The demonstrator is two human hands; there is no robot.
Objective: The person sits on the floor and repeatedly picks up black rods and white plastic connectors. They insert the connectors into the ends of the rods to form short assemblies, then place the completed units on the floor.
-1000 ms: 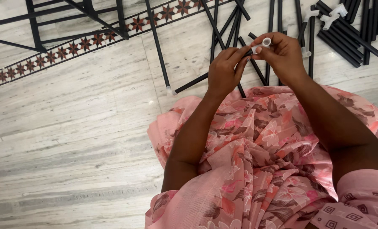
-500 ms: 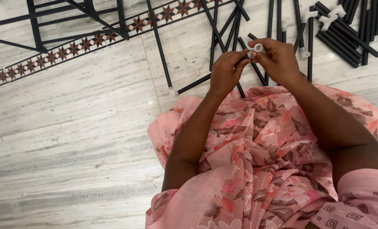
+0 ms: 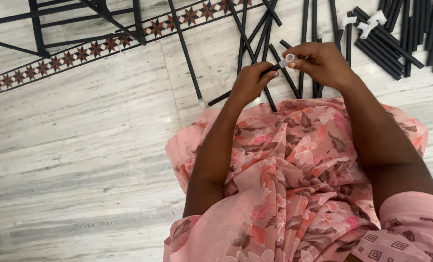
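Observation:
My left hand [image 3: 251, 82] grips a thin black rod [image 3: 269, 71] that slants down to the left, where its lower end rests on the floor. My right hand [image 3: 320, 62] pinches a small white tube-shaped connector [image 3: 288, 60] at the rod's upper end. Both hands hover just above my lap, which is covered by pink floral cloth [image 3: 294, 170].
Several loose black rods [image 3: 255, 29] lie on the pale marble floor beyond my hands, with a denser pile [image 3: 400, 34] and white connectors [image 3: 369, 24] at the top right. A black rod frame [image 3: 71, 24] stands at the top left, over a star-patterned floor border.
My hands stay on the rod and connector and the right fingers have shifted slightly on the connector. The view has drifted a little.

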